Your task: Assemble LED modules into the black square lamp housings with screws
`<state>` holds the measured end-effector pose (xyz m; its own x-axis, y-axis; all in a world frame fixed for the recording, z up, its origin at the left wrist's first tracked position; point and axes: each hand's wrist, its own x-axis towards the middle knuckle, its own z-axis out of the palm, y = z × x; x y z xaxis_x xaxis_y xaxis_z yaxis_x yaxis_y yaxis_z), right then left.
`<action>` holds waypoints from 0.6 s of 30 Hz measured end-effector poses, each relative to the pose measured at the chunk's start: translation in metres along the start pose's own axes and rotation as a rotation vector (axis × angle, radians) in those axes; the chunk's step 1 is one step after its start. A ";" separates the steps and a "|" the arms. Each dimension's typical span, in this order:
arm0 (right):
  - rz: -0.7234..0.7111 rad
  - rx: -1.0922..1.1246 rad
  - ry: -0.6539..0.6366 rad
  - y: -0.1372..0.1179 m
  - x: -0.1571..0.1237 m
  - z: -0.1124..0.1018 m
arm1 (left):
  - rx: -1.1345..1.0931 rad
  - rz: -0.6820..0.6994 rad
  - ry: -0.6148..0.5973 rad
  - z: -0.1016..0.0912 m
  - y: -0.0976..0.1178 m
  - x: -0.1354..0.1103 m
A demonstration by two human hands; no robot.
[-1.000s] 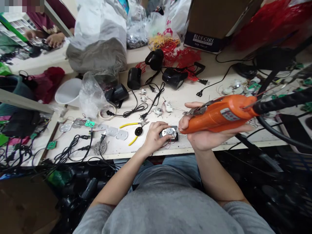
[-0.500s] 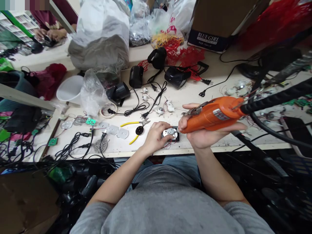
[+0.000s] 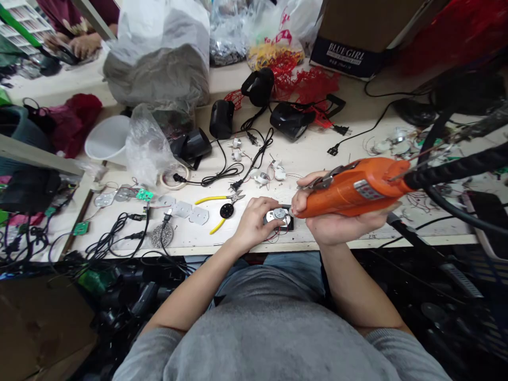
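Note:
My right hand (image 3: 337,225) is wrapped round an orange electric screwdriver (image 3: 349,188), held nearly level, its nose end pointing left. A thick black cord runs from its back end to the right. My left hand (image 3: 254,221) grips a small black housing (image 3: 290,225) with a round silver motor (image 3: 279,214) on a white plate, at the bench's front edge. Thin red wires hang from it. The screwdriver's front end is beside the housing, partly behind my right fingers; whether the bit touches is hidden. Yellow-handled cutting pliers (image 3: 210,200) lie left of my left hand, a black disc (image 3: 226,210) on them.
Black lamp-like housings (image 3: 221,119) with coiled cords stand behind. Small white motors (image 3: 260,177) lie nearer. A white bowl (image 3: 107,140), plastic bags (image 3: 156,58) and a cardboard box (image 3: 337,58) line the back. Another person's hands (image 3: 85,45) are at the far left.
The view has shifted slightly. Fingers of my right hand that stuck out under the screwdriver's back end are now curled closer round it. My left hand keeps its grip on the housing.

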<state>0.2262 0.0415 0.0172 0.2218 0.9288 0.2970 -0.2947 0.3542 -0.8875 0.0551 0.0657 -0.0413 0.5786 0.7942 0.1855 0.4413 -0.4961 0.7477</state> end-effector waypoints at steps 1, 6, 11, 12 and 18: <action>0.005 -0.029 -0.014 0.002 -0.001 -0.001 | 0.002 0.000 0.001 0.000 0.000 0.000; 0.029 -0.048 -0.055 0.001 -0.001 -0.002 | 0.013 -0.001 0.006 0.002 -0.001 0.000; -0.036 0.101 0.025 -0.013 0.002 0.008 | 0.037 -0.023 0.037 0.000 0.005 -0.003; -0.065 0.115 0.045 -0.018 0.001 0.010 | 0.046 -0.023 0.066 -0.001 0.008 -0.004; -0.049 0.045 -0.032 -0.038 -0.007 0.028 | 0.050 0.031 0.185 -0.008 0.022 -0.014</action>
<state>0.2099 0.0248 0.0587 0.2075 0.9128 0.3519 -0.3260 0.4036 -0.8549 0.0510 0.0461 -0.0224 0.4585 0.8270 0.3252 0.4615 -0.5343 0.7081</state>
